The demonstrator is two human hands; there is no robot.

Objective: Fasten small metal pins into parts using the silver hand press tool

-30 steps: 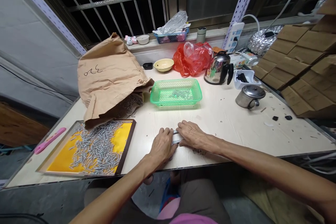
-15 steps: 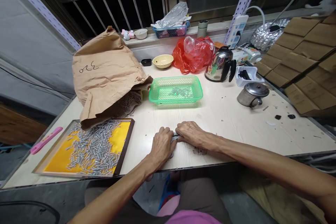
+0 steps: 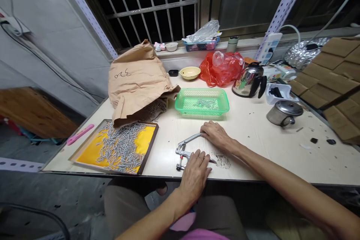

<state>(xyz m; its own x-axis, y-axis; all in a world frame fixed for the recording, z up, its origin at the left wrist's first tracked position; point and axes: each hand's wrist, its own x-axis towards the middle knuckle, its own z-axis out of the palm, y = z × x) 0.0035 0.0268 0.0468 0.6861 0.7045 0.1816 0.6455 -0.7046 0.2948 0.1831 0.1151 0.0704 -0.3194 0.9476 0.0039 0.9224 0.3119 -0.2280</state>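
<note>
A pair of grey metal snap-fastener pliers (image 3: 181, 152) lies on the table with its jaws to the left and its handles spread apart. A spring and a small red part show near the jaws. My right hand (image 3: 215, 134) has its fingers curled round the end of the upper handle. Over the lower handle lies my left hand (image 3: 195, 170), its fingers stretched out and slightly apart; the handle's tip shows beyond it. Left of my hands is a shallow tray (image 3: 149, 149) with a yellow bottom, heaped with small silvery metal pieces (image 3: 120, 150).
Behind my hands stands a green plastic basket (image 3: 202, 112) with several metal pieces in it. A brown paper sack (image 3: 137, 82) leans over the tray's back. A pink-handled tool (image 3: 80, 134) lies left; a metal mug (image 3: 284, 114) and kettle (image 3: 249, 80) stand right.
Both hands were close together over the pliers, which were mostly covered. Now the hands are apart, and the pliers lie spread in view. The camera view has shifted left.
</note>
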